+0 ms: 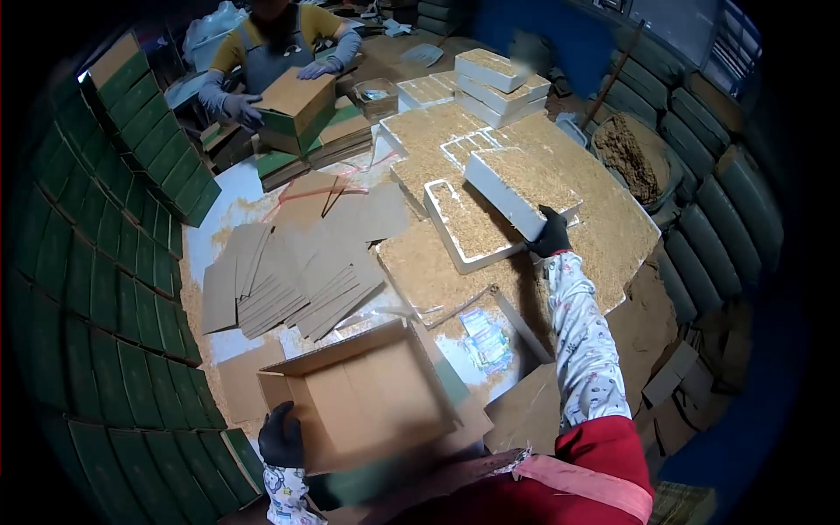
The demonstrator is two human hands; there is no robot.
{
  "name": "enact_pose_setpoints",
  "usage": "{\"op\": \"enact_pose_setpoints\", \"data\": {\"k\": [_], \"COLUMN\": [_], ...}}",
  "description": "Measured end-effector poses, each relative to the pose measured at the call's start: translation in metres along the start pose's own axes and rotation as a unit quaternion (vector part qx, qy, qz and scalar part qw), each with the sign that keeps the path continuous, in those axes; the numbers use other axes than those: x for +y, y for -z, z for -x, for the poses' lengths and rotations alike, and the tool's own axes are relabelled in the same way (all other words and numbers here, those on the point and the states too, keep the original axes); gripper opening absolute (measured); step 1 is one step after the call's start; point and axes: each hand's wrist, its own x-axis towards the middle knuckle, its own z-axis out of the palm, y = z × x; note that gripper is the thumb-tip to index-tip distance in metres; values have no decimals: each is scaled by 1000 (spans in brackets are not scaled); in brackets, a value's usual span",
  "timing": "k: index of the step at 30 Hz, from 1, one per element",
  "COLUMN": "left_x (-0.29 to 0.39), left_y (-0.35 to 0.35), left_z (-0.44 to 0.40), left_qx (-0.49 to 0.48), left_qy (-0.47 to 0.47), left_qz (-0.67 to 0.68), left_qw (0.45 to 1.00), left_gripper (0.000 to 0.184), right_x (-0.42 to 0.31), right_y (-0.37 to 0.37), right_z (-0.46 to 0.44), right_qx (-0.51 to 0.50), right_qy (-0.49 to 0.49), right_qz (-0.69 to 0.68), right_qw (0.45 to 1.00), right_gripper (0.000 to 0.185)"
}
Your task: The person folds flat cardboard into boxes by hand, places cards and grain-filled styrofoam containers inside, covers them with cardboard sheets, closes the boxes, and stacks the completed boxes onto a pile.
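My left hand, in a dark glove, grips the left wall of an open cardboard box. The inside of this box is bare. My right hand, also gloved, is closed on the near end of a white foam box filled with tan sawdust-like material. That foam box sits tilted, partly over another filled foam box. Between the cardboard box and the foam boxes lies a small pile of printed packets.
Flat cardboard sheets spread over the table's middle. Green cartons are stacked along the left. More foam boxes stand at the back. Full sacks line the right. Across the table, a gloved person handles a closed carton.
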Motion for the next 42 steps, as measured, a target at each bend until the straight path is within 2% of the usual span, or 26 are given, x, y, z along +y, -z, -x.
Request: {"op": "enact_pose_setpoints", "data": {"k": [2,4,6,7,9,10,12,14,17,18,20,22,24,26,28,29,30,31,32,33,34,37,38,39,40,42], "left_x": [2,0,-6,-17,-36,-44,-54,-60,-34,-33,-65,-62,-36,-53,-69,-87,-113,-149,-191,-232,-270,-322,-324,-321,-319,-318], "left_y": [2,2,-4,-11,-14,-15,-19,-19,3,2,-33,-40,-14,-29,-21,-14,-7,-14,-28,-37,-46,-65,-61,-58,-54,-38], "left_z": [-2,-4,-7,-11,-17,-23,-40,-43,-28,-26,-22,-17,-14,-16,-16,-20,-28,-39,-52,-65,-79,-110,-111,-114,-114,-117], "left_qx": [1,-23,1,-4,-3,-18,-35,-40,-147,-151,-106,66,8,-56,-10,-58,-106,-67,-27,-66,-100,-142,-165,-190,-212,-257], "left_qy": [-3,-35,-47,-49,-30,37,156,247,243,270,5,-211,-85,13,-40,62,162,127,84,89,85,92,99,103,109,111], "left_qz": [8,12,4,57,100,216,441,646,749,736,534,228,320,372,382,529,653,500,330,136,-63,-271,-289,-295,-299,-315], "left_qw": [1000,999,999,997,995,976,883,721,599,602,839,948,944,927,923,844,733,854,940,984,989,948,938,931,924,907], "left_gripper": [28,34,43,43,43,47,56,68,67,62,55,48,46,48,50,50,50,49,48,47,46,49,53,58,63,74], "right_x": [12,26,45,62,90,101,123,140,156,157,162,168,174,183,198,201,202,204,206,207,212,227,232,231,215,187], "right_y": [-3,11,0,-15,-40,-51,-64,-66,-51,-46,-34,-31,-36,-28,-17,-9,-1,6,10,13,-3,-36,-28,-9,-47,-46], "right_z": [69,95,130,156,210,232,267,295,324,335,361,370,367,341,325,316,305,294,284,274,287,308,302,290,322,322], "right_qx": [-200,-300,-342,-373,-443,-477,-535,-565,-578,-575,-497,-409,-415,-407,-421,-419,-361,-291,-285,-351,-328,-307,-321,-329,-311,-198], "right_qy": [217,417,394,325,379,409,474,490,429,393,158,-22,-45,-6,55,53,104,151,149,256,265,286,292,396,322,489], "right_qz": [235,447,478,417,416,425,445,451,486,496,488,410,430,574,633,630,739,830,828,830,849,878,874,822,834,706], "right_qw": [926,732,706,762,698,651,540,487,496,519,699,815,801,710,648,651,559,452,458,352,319,232,219,244,322,472], "right_gripper": [46,49,59,58,55,52,47,44,44,51,72,88,86,82,81,81,76,70,70,51,36,19,21,27,31,23]}}
